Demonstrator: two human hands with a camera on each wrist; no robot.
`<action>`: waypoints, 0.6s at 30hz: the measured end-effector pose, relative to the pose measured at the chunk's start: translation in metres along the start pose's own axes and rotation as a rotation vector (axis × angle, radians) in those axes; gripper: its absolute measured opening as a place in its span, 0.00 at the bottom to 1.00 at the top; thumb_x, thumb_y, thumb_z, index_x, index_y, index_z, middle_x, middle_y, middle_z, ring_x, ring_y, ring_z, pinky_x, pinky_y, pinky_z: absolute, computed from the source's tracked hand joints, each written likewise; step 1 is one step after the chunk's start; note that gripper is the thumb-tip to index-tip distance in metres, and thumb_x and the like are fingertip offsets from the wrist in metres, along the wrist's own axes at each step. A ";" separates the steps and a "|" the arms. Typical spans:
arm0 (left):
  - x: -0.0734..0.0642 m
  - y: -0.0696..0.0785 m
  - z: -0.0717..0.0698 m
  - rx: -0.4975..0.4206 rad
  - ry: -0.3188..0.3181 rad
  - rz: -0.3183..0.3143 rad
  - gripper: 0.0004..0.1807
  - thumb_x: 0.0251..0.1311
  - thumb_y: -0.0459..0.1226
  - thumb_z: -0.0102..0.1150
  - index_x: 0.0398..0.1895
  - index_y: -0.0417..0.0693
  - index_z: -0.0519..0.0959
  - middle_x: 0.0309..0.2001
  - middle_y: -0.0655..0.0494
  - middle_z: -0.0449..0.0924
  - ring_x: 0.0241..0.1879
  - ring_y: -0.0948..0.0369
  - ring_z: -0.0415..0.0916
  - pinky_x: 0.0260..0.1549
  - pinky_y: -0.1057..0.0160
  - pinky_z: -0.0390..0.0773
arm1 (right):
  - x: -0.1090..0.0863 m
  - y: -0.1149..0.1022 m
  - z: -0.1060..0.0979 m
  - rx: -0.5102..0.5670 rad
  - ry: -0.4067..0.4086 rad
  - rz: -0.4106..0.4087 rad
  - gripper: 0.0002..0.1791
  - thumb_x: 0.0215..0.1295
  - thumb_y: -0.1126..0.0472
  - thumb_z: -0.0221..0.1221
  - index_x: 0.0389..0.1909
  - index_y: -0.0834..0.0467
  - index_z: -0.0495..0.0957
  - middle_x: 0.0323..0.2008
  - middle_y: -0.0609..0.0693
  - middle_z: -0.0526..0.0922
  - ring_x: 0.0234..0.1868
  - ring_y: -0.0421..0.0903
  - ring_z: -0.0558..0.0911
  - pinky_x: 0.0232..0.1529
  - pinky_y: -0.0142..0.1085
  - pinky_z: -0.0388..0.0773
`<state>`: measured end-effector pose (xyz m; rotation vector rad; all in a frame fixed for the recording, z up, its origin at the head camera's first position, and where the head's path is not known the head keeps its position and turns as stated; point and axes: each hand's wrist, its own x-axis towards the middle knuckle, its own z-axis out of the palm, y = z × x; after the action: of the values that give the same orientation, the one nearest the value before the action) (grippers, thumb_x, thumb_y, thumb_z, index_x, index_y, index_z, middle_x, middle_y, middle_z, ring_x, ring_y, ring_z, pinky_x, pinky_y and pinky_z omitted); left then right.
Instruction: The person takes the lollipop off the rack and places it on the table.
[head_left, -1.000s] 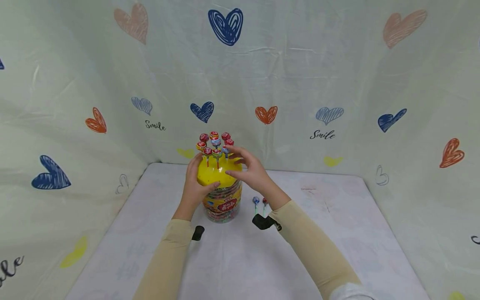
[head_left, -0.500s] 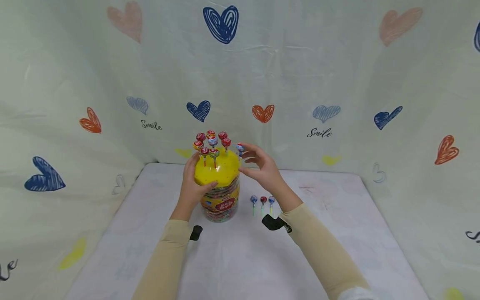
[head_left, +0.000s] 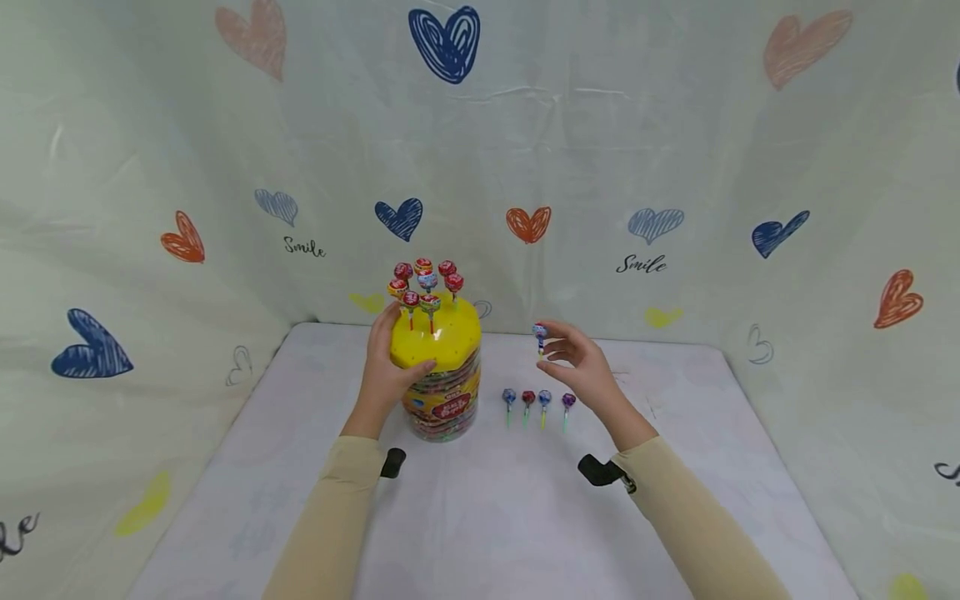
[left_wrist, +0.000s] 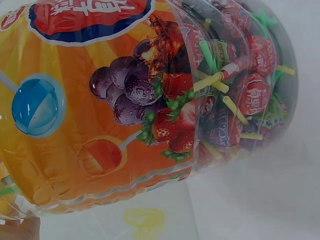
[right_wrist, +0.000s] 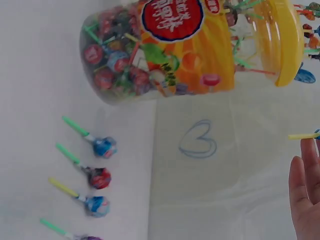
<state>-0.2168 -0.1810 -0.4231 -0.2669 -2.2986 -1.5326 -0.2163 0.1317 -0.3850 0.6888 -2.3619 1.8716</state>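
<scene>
A clear jar [head_left: 442, 408] with an orange label stands upright at the table's middle left; wrapped lollipops show through its wall in the left wrist view. My left hand [head_left: 382, 375] grips its yellow lid [head_left: 438, 346], thumb in front and fingers at the left side. Several lollipops [head_left: 410, 300] stand stick-down in the lid. To the right of the jar, my right hand [head_left: 585, 367] pinches a blue-wrapped lollipop [head_left: 540, 332] with the head up. Its yellow stick [right_wrist: 300, 136] shows at the edge of the right wrist view.
On the white table [head_left: 480, 517], a row of lollipops lies right of the jar: a blue one [head_left: 509, 396], a red one [head_left: 528, 397], another blue one [head_left: 544, 397] and a purple one [head_left: 568, 401]. A heart-printed curtain [head_left: 585, 150] hangs behind the table.
My right hand has drawn the blue lollipop up out of the lid and carried it rightward, away from the jar. The left hand has kept its grip on the lid.
</scene>
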 end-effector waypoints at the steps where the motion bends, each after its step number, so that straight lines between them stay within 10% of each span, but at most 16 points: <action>1: 0.000 0.000 0.000 0.001 -0.001 0.001 0.52 0.52 0.43 0.71 0.77 0.56 0.51 0.75 0.53 0.45 0.71 0.50 0.48 0.67 0.45 0.58 | -0.002 0.009 -0.003 0.002 0.005 0.007 0.31 0.59 0.76 0.62 0.66 0.66 0.68 0.57 0.63 0.73 0.51 0.61 0.75 0.54 0.45 0.77; 18: 0.000 0.000 0.000 0.004 -0.003 -0.014 0.52 0.53 0.43 0.71 0.77 0.58 0.50 0.75 0.53 0.44 0.71 0.50 0.48 0.67 0.46 0.58 | -0.041 0.104 -0.040 0.014 0.088 0.226 0.32 0.59 0.79 0.59 0.66 0.66 0.67 0.53 0.68 0.71 0.43 0.47 0.78 0.41 0.29 0.80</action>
<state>-0.2165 -0.1812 -0.4234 -0.2518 -2.3106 -1.5349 -0.2268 0.1995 -0.4817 0.3444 -2.4623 1.9575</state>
